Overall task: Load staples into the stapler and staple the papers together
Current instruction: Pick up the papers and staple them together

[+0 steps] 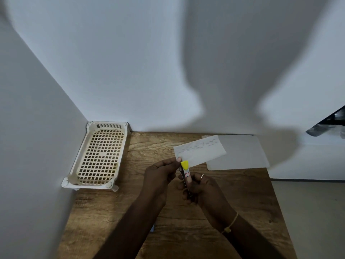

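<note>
My left hand (160, 174) pinches the near left corner of a small folded stack of white papers (200, 151), held just above the wooden table (115, 208). My right hand (200, 187) grips a slim stapler (186, 171) with a yellow tip and a white body. The stapler's yellow tip overlaps the lower left edge of the papers, right beside my left thumb. The stapler's lower part is hidden inside my right fist.
A cream perforated plastic tray (99, 156) stands at the table's far left against the wall. A larger white sheet (240, 152) lies flat at the far right of the table. A small blue object (152, 228) peeks out beside my left forearm. Walls close the left and back.
</note>
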`<state>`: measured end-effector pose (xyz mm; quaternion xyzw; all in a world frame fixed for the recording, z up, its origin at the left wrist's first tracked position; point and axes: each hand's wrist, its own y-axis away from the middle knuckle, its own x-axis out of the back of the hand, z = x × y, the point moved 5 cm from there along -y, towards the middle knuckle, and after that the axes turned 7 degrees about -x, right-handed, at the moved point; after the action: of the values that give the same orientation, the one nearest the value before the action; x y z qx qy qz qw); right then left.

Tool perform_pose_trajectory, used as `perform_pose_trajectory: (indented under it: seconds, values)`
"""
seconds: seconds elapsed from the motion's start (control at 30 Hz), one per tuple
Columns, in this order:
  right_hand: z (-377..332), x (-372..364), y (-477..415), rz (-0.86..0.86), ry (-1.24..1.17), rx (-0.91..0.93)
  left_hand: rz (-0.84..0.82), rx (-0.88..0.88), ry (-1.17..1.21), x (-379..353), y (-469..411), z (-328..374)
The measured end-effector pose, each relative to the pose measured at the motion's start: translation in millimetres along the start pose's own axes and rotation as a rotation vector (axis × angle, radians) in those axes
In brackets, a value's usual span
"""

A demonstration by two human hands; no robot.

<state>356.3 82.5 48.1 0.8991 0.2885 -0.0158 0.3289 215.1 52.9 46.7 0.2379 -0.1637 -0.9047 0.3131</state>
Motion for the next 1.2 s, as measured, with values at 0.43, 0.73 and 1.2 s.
perform_pose_trajectory:
  seconds: [0.43,0.73,1.2]
  values:
    - [-3,2,0,0.082,0.066,0.034,-0.053,0.040,0.039,-5,3,-1]
    - [-3,3,-2,0.128,0.108,0.035,-0.073,0.014,0.013,-10,5,3]
    - [2,7,0,0.265,0.150,0.060,-0.123,-0.255,-0.176,-13,13,7]
